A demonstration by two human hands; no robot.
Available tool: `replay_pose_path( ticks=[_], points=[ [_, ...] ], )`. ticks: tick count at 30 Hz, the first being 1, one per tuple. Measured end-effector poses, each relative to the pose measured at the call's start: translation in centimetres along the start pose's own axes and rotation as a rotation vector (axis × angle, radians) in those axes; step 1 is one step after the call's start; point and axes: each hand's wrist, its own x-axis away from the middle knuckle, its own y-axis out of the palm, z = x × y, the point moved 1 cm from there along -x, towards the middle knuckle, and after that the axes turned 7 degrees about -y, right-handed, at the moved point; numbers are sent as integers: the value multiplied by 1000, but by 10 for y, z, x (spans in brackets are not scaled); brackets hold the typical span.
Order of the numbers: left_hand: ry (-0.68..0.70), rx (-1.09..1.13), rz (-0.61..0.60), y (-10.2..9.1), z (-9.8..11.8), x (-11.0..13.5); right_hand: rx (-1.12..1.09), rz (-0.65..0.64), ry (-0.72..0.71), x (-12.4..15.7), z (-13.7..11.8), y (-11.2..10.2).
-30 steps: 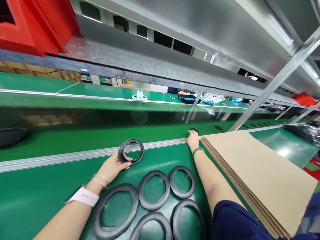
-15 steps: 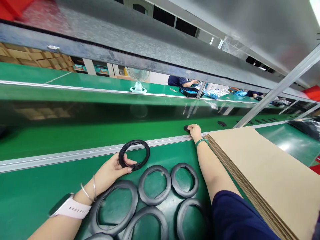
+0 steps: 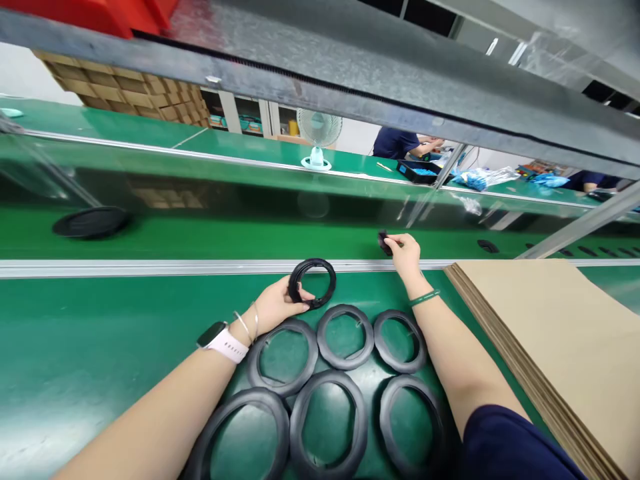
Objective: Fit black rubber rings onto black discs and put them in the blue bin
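Observation:
My left hand grips a black ring at its left side, fingers through the opening and thumb on the near edge. The ring is held tilted up above the green table, near the metal rail. Over the green belt, my right hand pinches a small dark flat piece between thumb and fingers; its exact kind cannot be made out. Several grey rubbery rings, resembling small tyres, lie flat on the table between my forearms.
A stack of brown cardboard sheets lies to the right. On the belt are a blurred black round object at left and small black pieces at right. A metal shelf hangs overhead. Beyond stand a fan and a co-worker.
My right hand has lifted the small dark piece off the belt. My left hand still holds the black ring. The view has swung left, and a black round object now shows on the belt.

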Motion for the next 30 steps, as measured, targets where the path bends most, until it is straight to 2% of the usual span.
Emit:
replay_pose_path(
  ticks=[4, 6, 8, 11, 16, 20, 22, 25, 30],
  points=[
    [-3, -33, 17, -3, 0, 0, -358, -53, -412, 42, -90, 16],
    [2, -49, 29, -5, 0, -2, -462, -146, -534, 62, -122, 22],
    [10, -60, 36, -6, -1, -3, -490, -251, -589, 77, -140, 25],
    [32, -45, 66, -7, 1, -2, -494, -305, -617, 84, -146, 22],
    [116, 65, 105, -7, 13, 8, -508, -165, -656, 74, -140, 8],
    [97, 82, -16, 0, 14, 14, -462, -90, -761, 79, -144, 0],
    [69, 74, -77, 4, 9, 14, -412, -121, -872, 86, -147, 2],
    [50, 85, -93, 5, 3, 12, -282, -181, -1018, 96, -149, 8],
    [73, 89, -66, 5, 1, 10, -84, -255, -1034, 98, -148, 15]
  ],
)
